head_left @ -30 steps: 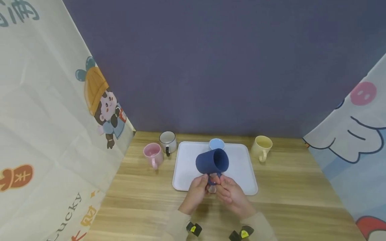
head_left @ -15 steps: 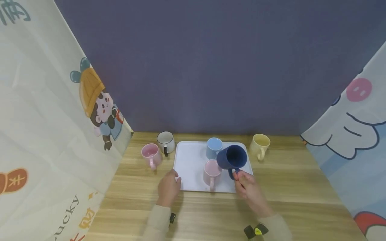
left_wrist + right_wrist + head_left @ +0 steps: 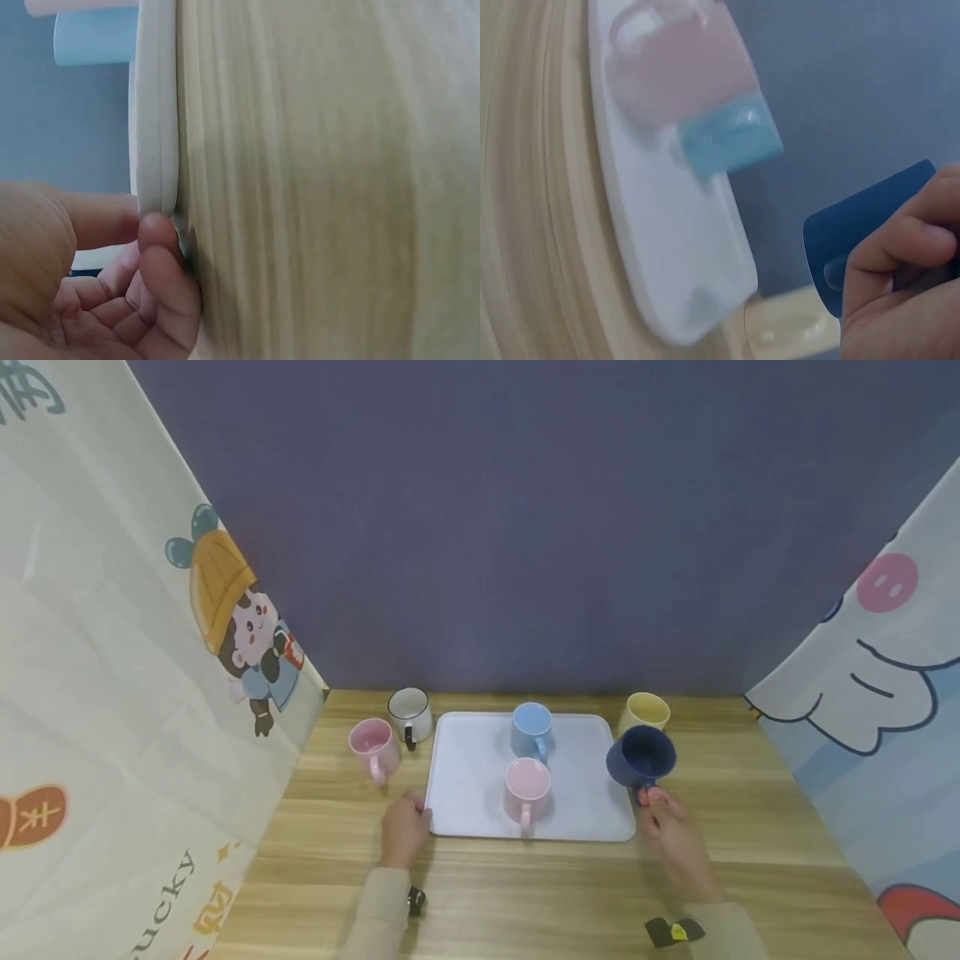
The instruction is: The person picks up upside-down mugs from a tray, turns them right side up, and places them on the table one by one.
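Thumb and fingers of the right hand [image 3: 672, 833] pinch the navy blue mug [image 3: 637, 760] by its handle, so the mug lies at eleven o'clock from those fingertips, by the white tray's [image 3: 467, 768] right edge. Its mouth faces up, the long axis near upright, leaning slightly toward three o'clock; I can't tell how high it's held. That forearm reaches in from five o'clock. The yellow mug [image 3: 647, 709] stands behind, at twelve. The left hand [image 3: 403, 832], farther off, pinches the tray's eight-o'clock corner.
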The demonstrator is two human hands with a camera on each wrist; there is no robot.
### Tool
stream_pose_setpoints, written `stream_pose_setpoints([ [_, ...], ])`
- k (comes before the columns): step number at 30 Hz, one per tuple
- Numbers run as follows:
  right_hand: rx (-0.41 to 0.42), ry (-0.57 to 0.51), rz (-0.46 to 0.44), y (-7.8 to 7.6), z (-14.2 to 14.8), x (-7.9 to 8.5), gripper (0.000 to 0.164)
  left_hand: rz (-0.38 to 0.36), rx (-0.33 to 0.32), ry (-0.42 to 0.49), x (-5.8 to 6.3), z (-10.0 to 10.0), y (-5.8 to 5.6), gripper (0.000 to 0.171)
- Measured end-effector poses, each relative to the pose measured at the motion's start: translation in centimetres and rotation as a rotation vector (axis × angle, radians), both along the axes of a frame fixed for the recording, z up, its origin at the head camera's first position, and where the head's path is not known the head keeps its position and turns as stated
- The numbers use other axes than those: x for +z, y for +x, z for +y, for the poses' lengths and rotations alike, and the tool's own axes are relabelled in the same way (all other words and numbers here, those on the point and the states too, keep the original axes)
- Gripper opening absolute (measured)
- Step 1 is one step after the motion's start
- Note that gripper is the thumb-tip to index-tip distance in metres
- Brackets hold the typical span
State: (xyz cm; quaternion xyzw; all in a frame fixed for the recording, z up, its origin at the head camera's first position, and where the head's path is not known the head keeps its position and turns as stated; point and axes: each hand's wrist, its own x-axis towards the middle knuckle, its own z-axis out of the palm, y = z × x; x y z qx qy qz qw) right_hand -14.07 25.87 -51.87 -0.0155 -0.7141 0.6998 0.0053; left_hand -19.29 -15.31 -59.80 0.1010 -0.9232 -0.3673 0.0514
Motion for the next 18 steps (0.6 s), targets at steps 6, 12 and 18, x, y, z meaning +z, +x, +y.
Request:
stream_pose_setpoints([
  [6, -0.091, 0.002, -0.045, -0.4, 2.3, -0.9, 0.033, -0.058, 0.003, 0.089, 0.0, -0.5, -0.4, 0.008],
  [12, -0.121, -0.029, -0.100, -0.9, 4.2, -2.0, 0.034, -0.063, 0.000, 0.104, 0.1, -0.6, -0.3, 0.009],
  [18, -0.170, -0.035, -0.171, -1.3, 5.3, -2.9, 0.034, -0.052, 0.011, 0.125, 0.1, -0.5, -0.2, 0.011],
])
